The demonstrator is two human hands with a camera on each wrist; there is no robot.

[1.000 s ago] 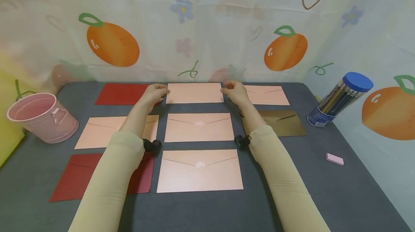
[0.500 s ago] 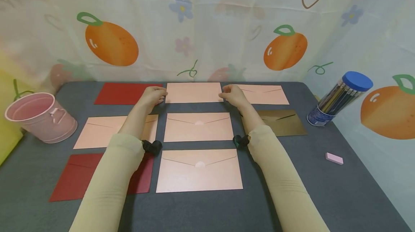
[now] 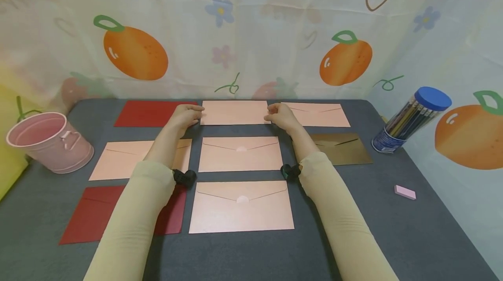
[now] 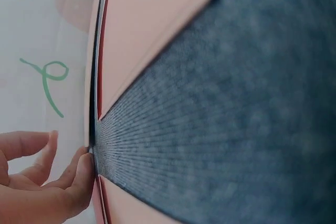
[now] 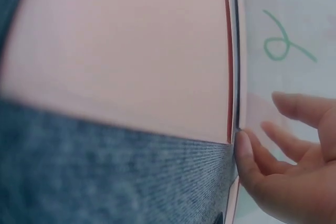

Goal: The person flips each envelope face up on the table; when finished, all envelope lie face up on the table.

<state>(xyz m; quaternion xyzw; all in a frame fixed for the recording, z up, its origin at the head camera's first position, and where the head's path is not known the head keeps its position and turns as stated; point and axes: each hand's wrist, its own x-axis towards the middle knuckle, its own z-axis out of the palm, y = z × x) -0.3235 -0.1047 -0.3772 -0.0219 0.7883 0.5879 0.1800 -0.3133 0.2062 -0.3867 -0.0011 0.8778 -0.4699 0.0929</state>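
In the head view, a pale pink envelope (image 3: pixel 234 112) lies flat at the back centre of the desk, its face plain. My left hand (image 3: pixel 184 116) is at its left edge, and my right hand (image 3: pixel 281 115) is at its right edge. Thumb and finger pinch a corner on each side, while the other fingers lie loosely bent; both wrist views show the thumb tips meeting the edge. Nearer to me lie a second pink envelope (image 3: pixel 240 154) and a third pink envelope (image 3: pixel 241 207), flaps up, with round pale seals.
Left are a red envelope (image 3: pixel 147 113), a pink one partly under my forearm, another red envelope (image 3: pixel 92 207), and a pink bucket (image 3: pixel 51 145). Right are a pink envelope (image 3: pixel 322 115), a gold envelope (image 3: pixel 347 150), a pencil jar (image 3: pixel 408 119), and an eraser (image 3: pixel 404 192).
My right hand has come slightly down and to the left along the envelope's right edge. The left hand stays almost where it was. The envelopes look unmoved, apart from a small camera shift.
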